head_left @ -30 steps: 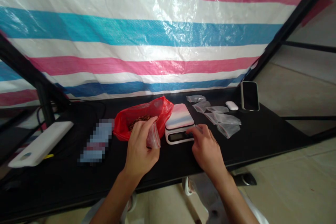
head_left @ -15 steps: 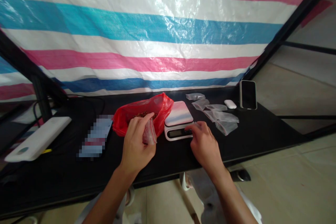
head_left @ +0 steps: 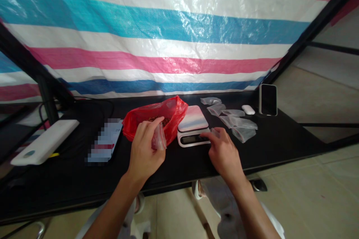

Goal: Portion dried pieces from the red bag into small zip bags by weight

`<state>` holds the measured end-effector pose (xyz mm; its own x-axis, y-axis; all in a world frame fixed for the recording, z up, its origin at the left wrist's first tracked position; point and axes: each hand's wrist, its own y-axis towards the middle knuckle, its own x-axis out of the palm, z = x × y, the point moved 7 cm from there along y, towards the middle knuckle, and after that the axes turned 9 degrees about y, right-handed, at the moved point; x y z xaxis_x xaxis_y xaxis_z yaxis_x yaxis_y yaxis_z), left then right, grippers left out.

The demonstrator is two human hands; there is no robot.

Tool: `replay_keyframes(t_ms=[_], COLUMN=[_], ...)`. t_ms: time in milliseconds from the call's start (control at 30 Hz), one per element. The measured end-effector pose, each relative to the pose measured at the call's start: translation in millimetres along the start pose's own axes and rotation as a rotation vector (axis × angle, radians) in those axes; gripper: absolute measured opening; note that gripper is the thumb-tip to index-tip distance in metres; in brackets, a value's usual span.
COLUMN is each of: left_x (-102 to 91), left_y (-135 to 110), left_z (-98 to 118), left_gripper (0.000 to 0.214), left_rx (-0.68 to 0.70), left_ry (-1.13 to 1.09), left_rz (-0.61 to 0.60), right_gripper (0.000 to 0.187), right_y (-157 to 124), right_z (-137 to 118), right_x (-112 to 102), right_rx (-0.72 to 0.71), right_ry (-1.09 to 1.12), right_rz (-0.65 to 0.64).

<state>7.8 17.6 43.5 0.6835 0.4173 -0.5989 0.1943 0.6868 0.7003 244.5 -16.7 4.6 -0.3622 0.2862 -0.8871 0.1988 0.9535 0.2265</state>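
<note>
My left hand (head_left: 146, 150) is closed around a small clear zip bag (head_left: 159, 137) with a red-lined edge, over the near side of an open red plastic bag (head_left: 177, 114). Brown dried bits (head_left: 166, 121) show inside the red bag. Just right of it lies a small kitchen scale (head_left: 193, 119) with a pink, white and blue top and a dark display (head_left: 191, 140). My right hand (head_left: 226, 152) is curled at the scale's right front, its index finger reaching onto the display panel. A bit of clear plastic bag (head_left: 215, 132) pokes out at its fingers.
Several clear zip bags (head_left: 243, 133) lie right of the scale, near a white earbud case (head_left: 248, 109) and an upright phone (head_left: 268, 99). Leftward are a blurred-out phone (head_left: 105, 143) and a white power bank (head_left: 46, 142). A striped sheet (head_left: 168, 56) hangs behind the black table (head_left: 179, 168).
The view has shifted slightly. My right index finger has slid a little right along the scale's panel, and the display looks darker. The left hand still holds the zip bag by the red bag.
</note>
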Motion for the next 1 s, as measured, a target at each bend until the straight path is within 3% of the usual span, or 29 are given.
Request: replay_keyframes(t_ms=[233,600,833,1000], left_x=[5.2,12.4,18.5,12.8], left_y=[-2,-8,-10,-10], left_z=[0,6,12,4], left_gripper=[0.061,0.063,0.058,0.047], left_rx=[0.009,0.057,0.074,0.048], left_ry=[-0.013,-0.074,-0.081,-0.051], left_rz=[-0.017,-0.052,-0.097,-0.046], right_gripper=[0.052,0.05,0.044,0.044], right_y=[-4,-7,-4,-4], right_z=[-21,7,14,16], right_x=[-2,-5,-5,-3], right_rx=[-0.123,-0.032,0.012,0.017], right_ry=[-0.232,-0.039,-0.02,-0.007], right_rz=[-0.036,0.155,0.141,0.135])
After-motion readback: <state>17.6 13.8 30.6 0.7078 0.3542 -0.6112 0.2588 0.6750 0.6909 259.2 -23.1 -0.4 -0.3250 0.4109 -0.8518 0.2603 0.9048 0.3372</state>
